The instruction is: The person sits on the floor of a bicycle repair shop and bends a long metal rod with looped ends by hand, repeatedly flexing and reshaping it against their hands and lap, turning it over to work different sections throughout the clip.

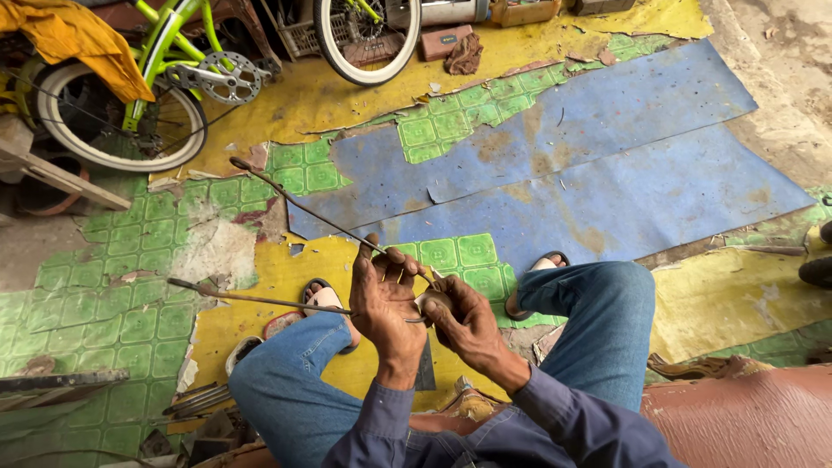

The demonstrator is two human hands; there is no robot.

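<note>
A seated person in blue jeans works between the knees, the left hand (pixel 384 299) wrapped around a thin metal rod (pixel 329 221) that slants up and away toward a green bicycle (pixel 186 65), its fingers curled and pressed together on the shaft. A second thin rod (pixel 251 299) runs out leftward from the same hand, over a sandalled foot (pixel 325 299). The right hand (pixel 459 316) sits just beside the left, fingertips pinching a small dark part (pixel 433 302) at the rods' near ends (too small to make out). Below lies a worn floor covering (pixel 607 156) of blue, yellow and green-tiled sheets, peeling in patches. A white bicycle wheel (pixel 368 39) stands at the top edge.
</note>
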